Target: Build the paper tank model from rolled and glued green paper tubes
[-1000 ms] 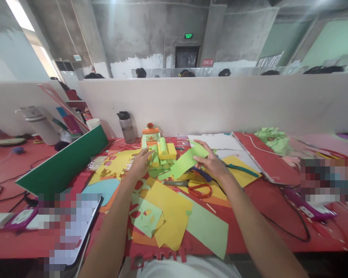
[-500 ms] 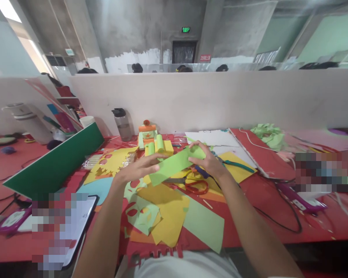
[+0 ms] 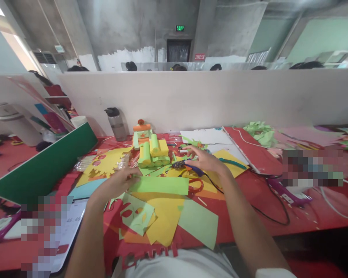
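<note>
My left hand [image 3: 126, 179] pinches the left end of a bright green paper strip [image 3: 162, 186], which stretches out to the right above yellow sheets. Just over a blue glue gun [image 3: 196, 170] with a dark nozzle and a black cable, my right hand [image 3: 204, 159] has its thumb and fingers apart; whether it touches the gun I cannot tell. Beyond the hands stands a paper model [image 3: 153, 154] of green and yellow rolls with an orange top. Red-handled scissors [image 3: 196, 186] lie partly hidden behind the strip.
Cut pale green paper [image 3: 137, 214] and a yellow sheet [image 3: 164, 220] lie in front. A green board [image 3: 46, 164] and a tablet [image 3: 71, 231] are at the left. A water bottle [image 3: 116, 125] stands by the partition [image 3: 191, 100]. Teal-handled pliers [image 3: 234, 163] lie to the right.
My right hand has let go of the green strip and moved over the glue gun. The strip has swung level and lower, now held by my left hand alone.
</note>
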Demonstrator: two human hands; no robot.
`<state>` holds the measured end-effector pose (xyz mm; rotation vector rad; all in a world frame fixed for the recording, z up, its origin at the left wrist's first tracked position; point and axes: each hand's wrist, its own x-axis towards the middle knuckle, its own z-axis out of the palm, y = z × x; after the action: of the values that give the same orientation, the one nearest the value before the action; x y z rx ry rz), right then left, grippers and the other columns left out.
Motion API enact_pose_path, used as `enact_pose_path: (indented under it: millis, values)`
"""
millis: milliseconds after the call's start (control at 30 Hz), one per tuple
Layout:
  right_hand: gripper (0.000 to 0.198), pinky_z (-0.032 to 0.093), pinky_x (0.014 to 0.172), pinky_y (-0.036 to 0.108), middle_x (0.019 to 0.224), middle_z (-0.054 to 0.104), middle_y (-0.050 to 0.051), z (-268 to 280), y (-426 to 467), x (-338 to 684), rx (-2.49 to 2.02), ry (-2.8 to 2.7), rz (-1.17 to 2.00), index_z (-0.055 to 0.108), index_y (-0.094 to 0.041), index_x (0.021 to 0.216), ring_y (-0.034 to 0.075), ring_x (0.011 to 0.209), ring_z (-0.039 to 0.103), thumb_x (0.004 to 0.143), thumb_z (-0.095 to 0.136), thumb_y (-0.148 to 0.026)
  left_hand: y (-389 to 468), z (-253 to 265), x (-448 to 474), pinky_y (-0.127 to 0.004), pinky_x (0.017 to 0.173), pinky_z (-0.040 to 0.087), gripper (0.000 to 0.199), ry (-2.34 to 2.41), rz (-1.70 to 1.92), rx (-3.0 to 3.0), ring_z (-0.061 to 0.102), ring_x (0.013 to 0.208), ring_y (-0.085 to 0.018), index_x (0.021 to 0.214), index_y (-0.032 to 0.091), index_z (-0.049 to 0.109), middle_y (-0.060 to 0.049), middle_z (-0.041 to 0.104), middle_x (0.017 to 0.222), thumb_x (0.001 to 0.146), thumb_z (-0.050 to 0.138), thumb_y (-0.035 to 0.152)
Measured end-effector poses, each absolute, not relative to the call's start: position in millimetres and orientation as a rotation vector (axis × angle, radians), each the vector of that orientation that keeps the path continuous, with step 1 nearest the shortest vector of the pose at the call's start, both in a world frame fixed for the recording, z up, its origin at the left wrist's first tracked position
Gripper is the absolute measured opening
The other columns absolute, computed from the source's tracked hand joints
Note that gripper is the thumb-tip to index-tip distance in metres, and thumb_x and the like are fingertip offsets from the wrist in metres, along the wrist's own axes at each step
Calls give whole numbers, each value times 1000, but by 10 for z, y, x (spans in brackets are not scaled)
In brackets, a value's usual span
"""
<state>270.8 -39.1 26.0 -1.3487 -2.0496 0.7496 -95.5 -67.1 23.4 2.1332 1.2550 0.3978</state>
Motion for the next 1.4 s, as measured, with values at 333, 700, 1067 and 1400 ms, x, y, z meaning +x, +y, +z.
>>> enact_pose_path:
  millis: [333,700,1067,1400]
  values:
    - [65,44,64,26,84,68,3,102,-315,2875,-1657,-2328,725,50,-30,144,19,69,62,81,68,-28,-800,-261,-785,-27,59,40,22,1393,484,2043,59,67,-18,86,20,64,-3,67,79,84,55,40]
    - [60,48,71,29,95,63,4,168,-334,3005,-1576,-2146,660,41,-27,144,18,77,61,87,59,-33,-825,-212,-664,-27,59,31,19,1522,464,2159,51,64,-17,80,20,58,-1,61,71,89,51,36]
    - [61,42,64,27,87,69,5,-13,-218,3065,-1902,-2054,438,34,-23,145,21,72,64,89,55,-32,-808,-225,-688,-29,58,33,18,1498,565,2155,53,61,-18,79,21,57,-2,59,67,87,42,24]
    - [72,44,72,35,109,70,22,-24,-178,2833,-2227,-2045,333,26,-9,150,34,95,68,86,53,-27,-801,-241,-682,-29,59,29,17,1513,524,2188,50,64,-17,81,21,57,-1,57,69,88,42,25]
